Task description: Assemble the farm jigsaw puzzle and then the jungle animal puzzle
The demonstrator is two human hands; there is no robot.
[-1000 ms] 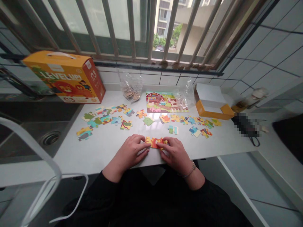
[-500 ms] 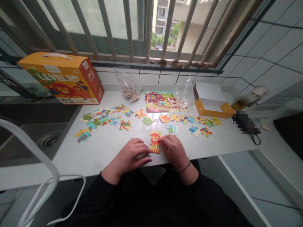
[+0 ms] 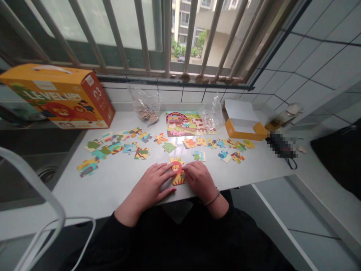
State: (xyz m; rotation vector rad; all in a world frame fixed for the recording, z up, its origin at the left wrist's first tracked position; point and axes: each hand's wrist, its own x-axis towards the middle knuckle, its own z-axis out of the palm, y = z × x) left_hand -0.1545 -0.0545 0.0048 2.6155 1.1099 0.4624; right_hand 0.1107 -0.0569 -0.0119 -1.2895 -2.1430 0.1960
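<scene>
In the head view, a small assembled lion puzzle (image 3: pixel 178 178), red and yellow, lies flat near the counter's front edge. My left hand (image 3: pixel 153 184) reaches it from the left, fingers stretched out and fingertips resting on its left part; the thumb lies on the counter. From the right, my right hand (image 3: pixel 199 178) has bent fingers pinched together at the puzzle's right edge, partly hiding that side. Just beyond sit a blue and cream puzzle piece (image 3: pixel 199 156) and a green puzzle piece (image 3: pixel 169 147).
Loose puzzle pieces (image 3: pixel 129 148) spread left, more pieces (image 3: pixel 221 143) right. Behind stand an orange box (image 3: pixel 73 98), a bag of pieces (image 3: pixel 147 111), a farm picture board (image 3: pixel 180 128), another clear bag (image 3: pixel 212 114) and an opened box (image 3: pixel 245 131). A white tube (image 3: pixel 56 203) crosses the left foreground.
My left fingers have moved further onto the lion puzzle, now covering part of its left side. My right hand stays at its right edge. The whole view has shifted a little.
</scene>
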